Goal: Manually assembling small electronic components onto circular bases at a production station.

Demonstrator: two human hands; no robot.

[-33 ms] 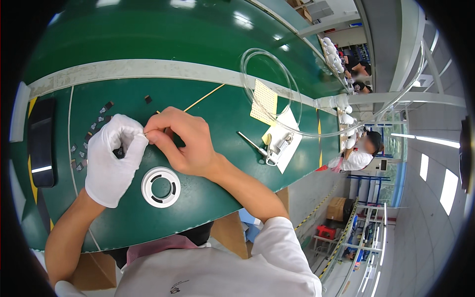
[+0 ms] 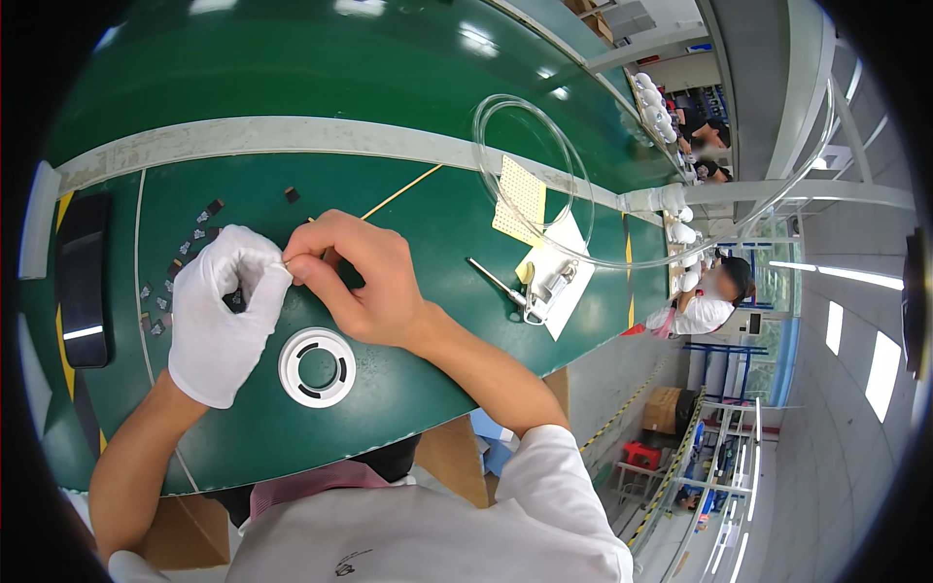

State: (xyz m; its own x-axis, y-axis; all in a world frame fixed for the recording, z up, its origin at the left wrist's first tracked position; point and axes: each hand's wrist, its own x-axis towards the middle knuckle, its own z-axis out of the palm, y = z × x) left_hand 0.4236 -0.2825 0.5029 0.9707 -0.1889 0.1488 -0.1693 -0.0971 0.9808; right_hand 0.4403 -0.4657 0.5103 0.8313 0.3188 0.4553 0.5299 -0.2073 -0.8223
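Observation:
My left hand (image 2: 225, 316), in a white glove, is closed in a pinch above the green table. My bare right hand (image 2: 360, 277) meets it, thumb and forefinger pressed together at the glove's fingertips. Something tiny may be between them, too small to make out. Just below the hands lies a white ring-shaped part (image 2: 345, 389) with dark curved slots, flat on the table and touched by neither hand. Several small dark pieces (image 2: 215, 207) are scattered beside and partly behind the glove, and another dark piece (image 2: 292, 195) lies apart from them.
A dark, flat phone-like device (image 2: 83, 311) lies at the left. To the right are a yellow dotted sheet (image 2: 518, 199), white paper (image 2: 567, 316), a pen-like tool (image 2: 494, 280) and coiled clear tubing (image 2: 477, 131). A pale rail (image 2: 292, 134) crosses behind; a co-worker (image 2: 695, 309) sits far right.

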